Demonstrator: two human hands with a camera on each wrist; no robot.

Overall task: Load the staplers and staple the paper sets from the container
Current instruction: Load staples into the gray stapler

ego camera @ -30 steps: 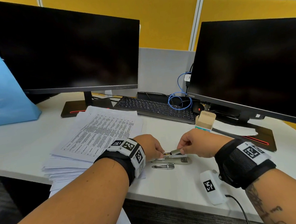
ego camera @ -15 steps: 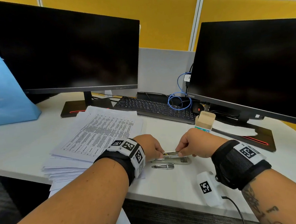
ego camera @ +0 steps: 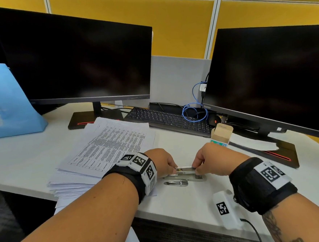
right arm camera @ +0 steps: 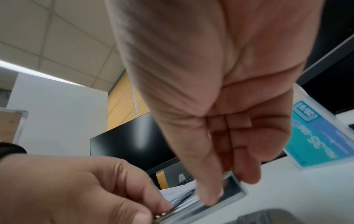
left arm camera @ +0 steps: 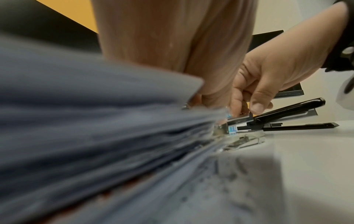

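Two hands point(ego camera: 163, 163) point(ego camera: 210, 159) on stapler point(ego camera: 184, 171); staple box point(right arm camera: 323, 145) (print blurred, "26/6" readable).

Yellow partition panels point(ego camera: 129, 19) behind white desk point(ego camera: 16, 159); two dark monitors point(ego camera: 79, 64) — tiled ceiling point(right arm camera: 57, 37), strip light

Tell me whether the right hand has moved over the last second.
Yes. The right hand has moved down and slightly left, away from the staple box behind it, to the open stapler on the desk.
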